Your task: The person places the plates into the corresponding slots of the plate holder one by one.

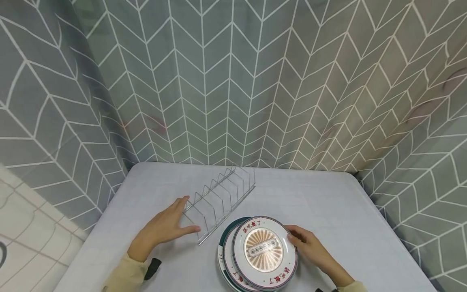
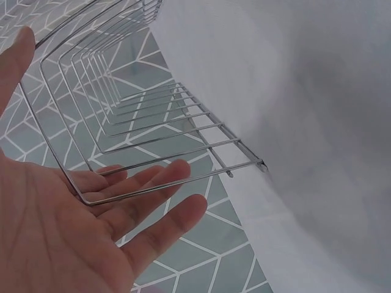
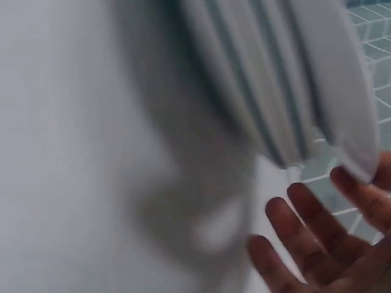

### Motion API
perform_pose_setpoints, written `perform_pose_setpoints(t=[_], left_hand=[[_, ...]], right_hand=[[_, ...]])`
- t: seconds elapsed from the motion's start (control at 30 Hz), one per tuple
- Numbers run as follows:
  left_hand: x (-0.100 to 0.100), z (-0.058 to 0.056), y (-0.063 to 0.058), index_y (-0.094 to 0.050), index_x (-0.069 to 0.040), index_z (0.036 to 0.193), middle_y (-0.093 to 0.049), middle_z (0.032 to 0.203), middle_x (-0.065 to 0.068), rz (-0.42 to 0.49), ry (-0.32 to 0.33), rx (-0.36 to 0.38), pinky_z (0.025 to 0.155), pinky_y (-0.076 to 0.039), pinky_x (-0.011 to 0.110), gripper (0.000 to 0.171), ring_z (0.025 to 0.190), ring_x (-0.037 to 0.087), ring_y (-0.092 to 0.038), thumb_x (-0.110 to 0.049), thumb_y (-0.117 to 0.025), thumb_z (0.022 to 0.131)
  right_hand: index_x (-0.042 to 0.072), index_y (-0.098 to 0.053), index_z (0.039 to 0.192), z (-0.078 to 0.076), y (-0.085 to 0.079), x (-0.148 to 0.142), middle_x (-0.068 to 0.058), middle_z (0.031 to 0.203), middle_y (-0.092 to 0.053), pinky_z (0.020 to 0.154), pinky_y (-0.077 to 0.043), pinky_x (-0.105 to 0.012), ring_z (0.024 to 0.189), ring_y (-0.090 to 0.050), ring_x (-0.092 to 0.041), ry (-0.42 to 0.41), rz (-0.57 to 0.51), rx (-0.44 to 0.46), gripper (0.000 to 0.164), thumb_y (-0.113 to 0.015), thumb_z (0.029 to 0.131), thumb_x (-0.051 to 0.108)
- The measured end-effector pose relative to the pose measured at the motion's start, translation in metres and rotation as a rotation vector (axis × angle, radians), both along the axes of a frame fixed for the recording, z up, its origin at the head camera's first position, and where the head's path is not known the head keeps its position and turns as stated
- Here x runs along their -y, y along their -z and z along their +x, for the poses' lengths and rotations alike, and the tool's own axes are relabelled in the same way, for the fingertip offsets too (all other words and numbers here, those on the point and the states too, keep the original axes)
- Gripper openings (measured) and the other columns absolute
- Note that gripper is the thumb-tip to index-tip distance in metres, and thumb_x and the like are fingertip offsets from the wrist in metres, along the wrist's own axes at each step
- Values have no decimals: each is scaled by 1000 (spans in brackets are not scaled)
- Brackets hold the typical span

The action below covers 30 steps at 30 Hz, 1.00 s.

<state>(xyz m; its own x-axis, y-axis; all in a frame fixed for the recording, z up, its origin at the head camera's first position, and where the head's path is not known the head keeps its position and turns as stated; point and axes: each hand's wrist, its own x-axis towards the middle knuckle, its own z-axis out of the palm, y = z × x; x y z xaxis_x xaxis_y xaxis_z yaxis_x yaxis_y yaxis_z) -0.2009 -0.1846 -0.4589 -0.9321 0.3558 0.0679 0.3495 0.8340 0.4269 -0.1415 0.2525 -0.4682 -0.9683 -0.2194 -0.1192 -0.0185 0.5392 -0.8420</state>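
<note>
A silver wire dish rack runs diagonally across the left half of the table. My left hand is at its near end, thumb and fingers spread on either side of the wire loop. In the left wrist view, the fingers stretch out beneath the end wires. Right of the rack's near end lies a stack of plates, the bottom one with a green rim. My right hand pinches the right rim of the top white plate, which has red characters and a sunburst centre. In the right wrist view, a gap parts this plate from those below.
A white cloth covers the table. Grey-green curtain with a white chevron pattern hangs behind and along both sides. Pale tiles show beyond the left edge.
</note>
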Motion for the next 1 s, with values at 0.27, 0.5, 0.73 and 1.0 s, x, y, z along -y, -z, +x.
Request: perform_pose_setpoints(t=[0.27, 0.5, 0.73, 1.0], left_hand=[[-3, -1, -2, -27, 5, 151, -36, 151, 29, 1, 10, 6, 105, -43, 56, 110, 134, 45, -44, -68, -67, 79], [-4, 1, -3, -27, 6, 150, -35, 151, 30, 3, 8, 12, 105, -43, 57, 110, 135, 45, -42, -67, -67, 79], [-2, 2, -4, -26, 6, 151, -35, 151, 30, -3, 11, 15, 105, -42, 57, 109, 136, 45, -42, -67, -66, 80], [-3, 1, -4, -26, 6, 151, -34, 152, 30, 9, 15, 21, 109, -39, 57, 110, 139, 44, -38, -68, -65, 80]], right_hand=[[-7, -38, 145, 6, -32, -14, -17, 111, -61, 61, -60, -35, 85, -66, -15, 120, -184, 130, 55, -53, 102, 24], [-5, -46, 141, 12, -53, -9, -19, 111, -61, 57, -60, -35, 76, -64, -13, 296, -188, 3, 47, -55, 101, 17], [-5, -47, 141, 8, -65, -1, -27, 117, -60, 57, -60, -34, 75, -64, -7, 318, -166, -125, 44, -54, 101, 14], [-3, -51, 139, -26, -108, 33, -28, 115, -59, 54, -59, -30, 73, -62, -3, 248, -168, -304, 41, -55, 101, 12]])
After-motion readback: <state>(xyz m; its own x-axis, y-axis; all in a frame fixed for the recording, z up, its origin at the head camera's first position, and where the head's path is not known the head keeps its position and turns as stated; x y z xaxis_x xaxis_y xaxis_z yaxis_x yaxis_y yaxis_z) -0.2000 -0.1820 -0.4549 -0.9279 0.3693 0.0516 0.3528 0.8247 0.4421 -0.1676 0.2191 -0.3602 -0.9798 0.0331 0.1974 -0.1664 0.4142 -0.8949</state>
